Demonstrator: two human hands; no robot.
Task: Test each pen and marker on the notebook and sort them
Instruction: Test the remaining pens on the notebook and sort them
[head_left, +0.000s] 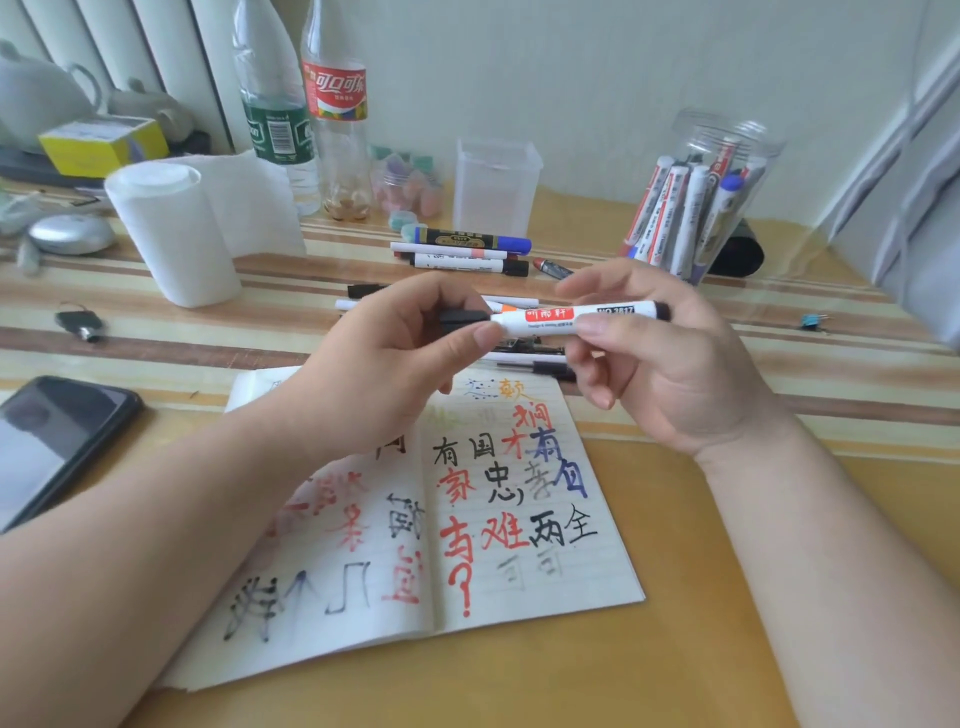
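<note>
— Judging by the notebook (519, 545), how far along is the testing?
— Well into it, I'd say. Both open pages carry trial characters in red, black, blue and grey. A clear jar (753, 140) near the table's (701, 597) far right corner holds a bunch of markers, and a short row of markers (462, 254) lies toward the far edge. Loose pens (524, 358) lie just beyond the notebook, probably still to try.
— And the one in hand?
— A whiteboard marker (571, 318), level above the notebook's far edge. The left hand (395, 358) pinches its black cap (462, 318); the right hand (670, 374) holds the barrel between thumb and fingers. I cannot tell whether the cap is seated.
— Any writing?
— The barrel reads something like "NO 3617" beside a red label. The page shows 有, 国, 忠, 两全. A Coca-Cola bottle (335, 93) at the far edge says 可口可乐.
</note>
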